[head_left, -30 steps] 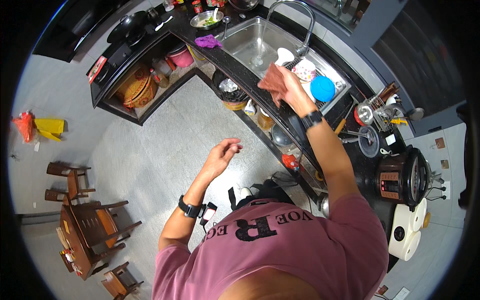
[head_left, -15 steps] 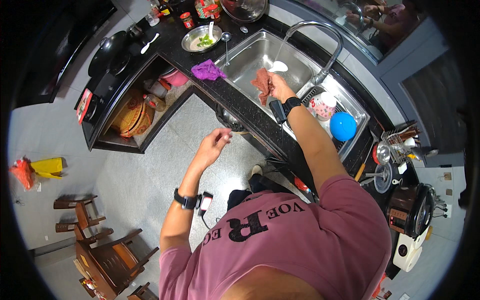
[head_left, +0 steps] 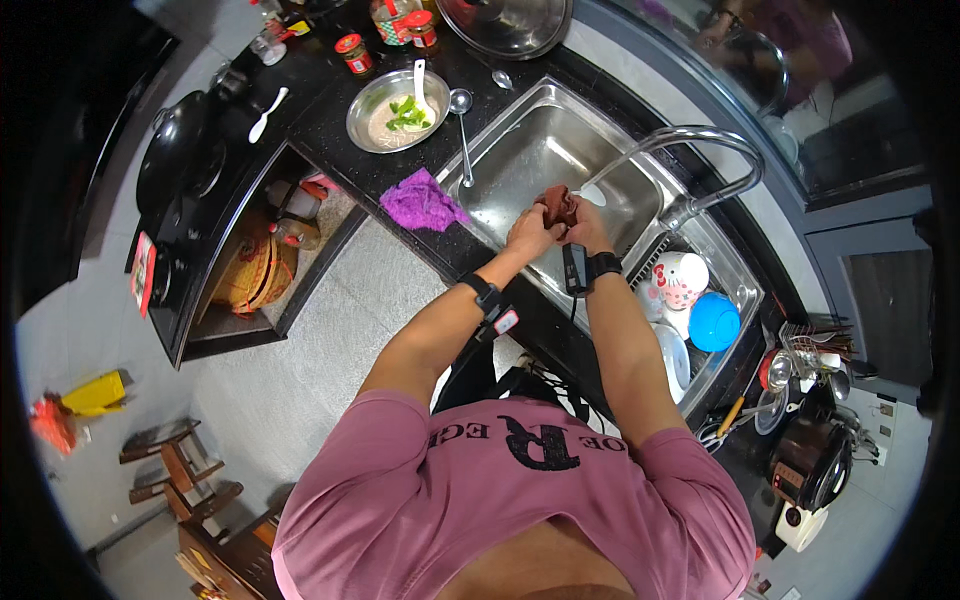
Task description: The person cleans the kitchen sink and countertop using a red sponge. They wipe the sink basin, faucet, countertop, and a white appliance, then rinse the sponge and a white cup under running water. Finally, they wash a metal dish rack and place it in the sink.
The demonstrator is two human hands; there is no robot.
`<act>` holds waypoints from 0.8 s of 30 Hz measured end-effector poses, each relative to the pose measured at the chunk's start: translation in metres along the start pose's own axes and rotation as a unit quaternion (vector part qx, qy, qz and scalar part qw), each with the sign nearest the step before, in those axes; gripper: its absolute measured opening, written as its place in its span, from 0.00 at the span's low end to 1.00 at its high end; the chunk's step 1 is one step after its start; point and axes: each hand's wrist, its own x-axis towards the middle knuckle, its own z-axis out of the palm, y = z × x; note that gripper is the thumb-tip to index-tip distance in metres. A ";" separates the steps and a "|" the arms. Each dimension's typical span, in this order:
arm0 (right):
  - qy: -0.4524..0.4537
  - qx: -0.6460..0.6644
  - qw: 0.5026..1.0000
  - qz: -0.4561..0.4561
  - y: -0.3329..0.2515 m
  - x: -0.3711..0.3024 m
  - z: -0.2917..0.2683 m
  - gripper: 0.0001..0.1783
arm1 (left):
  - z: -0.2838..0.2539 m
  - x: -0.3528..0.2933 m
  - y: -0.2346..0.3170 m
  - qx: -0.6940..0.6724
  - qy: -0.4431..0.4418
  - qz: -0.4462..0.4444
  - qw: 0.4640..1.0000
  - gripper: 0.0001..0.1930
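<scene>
Over the front part of the steel sink [head_left: 520, 160], both my hands grip a bunched reddish-brown cloth [head_left: 560, 204]. My left hand [head_left: 535, 234] has its fingers closed on the cloth's left side. On the other side my right hand [head_left: 588, 228] is closed round it, its fingertips partly hidden. The curved faucet [head_left: 745, 150] reaches over the basin, its spout end just beyond the cloth. Below the spout, close to my right hand, shows a small white patch [head_left: 592, 195]; I cannot tell whether it is water or an object.
A purple cloth [head_left: 422, 200] lies on the counter left of the sink, near a metal bowl [head_left: 362, 125] of food and a ladle [head_left: 466, 150]. Right of the basin, a rack holds a patterned cup [head_left: 680, 280] and a blue bowl [head_left: 714, 322]. Jars [head_left: 354, 54] stand behind.
My left hand has come up from beside the counter to the sink and taken hold of the brown cloth. The cloth, earlier hanging from my right hand, is now bunched between both hands.
</scene>
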 end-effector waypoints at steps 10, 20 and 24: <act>0.272 0.008 0.962 0.025 0.017 0.054 -0.062 0.15 | -0.018 0.069 -0.068 -0.081 -0.045 -0.007 0.996 0.14; 0.319 -0.036 0.947 0.005 0.002 0.065 -0.054 0.11 | -0.054 0.079 -0.062 -0.432 -0.153 -0.182 0.870 0.16; 0.355 -0.219 0.909 -0.015 0.004 0.058 -0.048 0.09 | -0.045 0.084 -0.059 -0.327 -0.169 -0.165 0.915 0.09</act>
